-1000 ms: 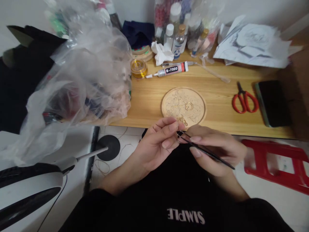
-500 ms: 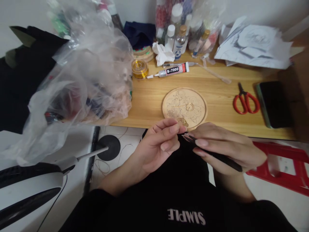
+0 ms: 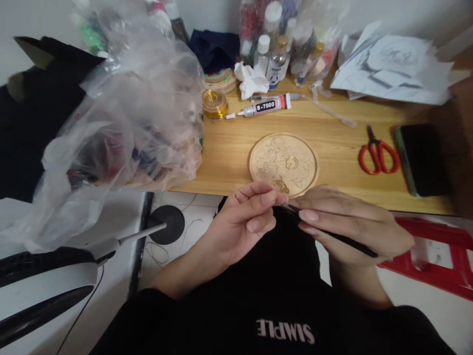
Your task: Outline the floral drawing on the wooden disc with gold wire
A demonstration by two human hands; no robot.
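I can't tell if the left fingers [image 3: 269,198] pinch anything; the right fingers [image 3: 310,216] partly hide the black tweezers [image 3: 351,241]; a red frame [image 3: 438,228] is cut off.

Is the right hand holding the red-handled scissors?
No, the right hand holds black tweezers, while the red-handled scissors lie on the table beside the phone.

Disc [image 3: 281,166]: pale wood, patterned with dark floral linework and gold curls. Tweezers [image 3: 351,242]: black. Desk [image 3: 229,167]: yellow-brown, streaked with grain. Scissors [image 3: 392,159]: red handles, black blades. Tube [image 3: 265,106]: silver, with white lettering on a black label and a red band. Spool [image 3: 215,104]: gold. Cloth [image 3: 214,51]: navy. Stool [image 3: 439,229]: red. Shirt [image 3: 258,286]: black, white-lettered.
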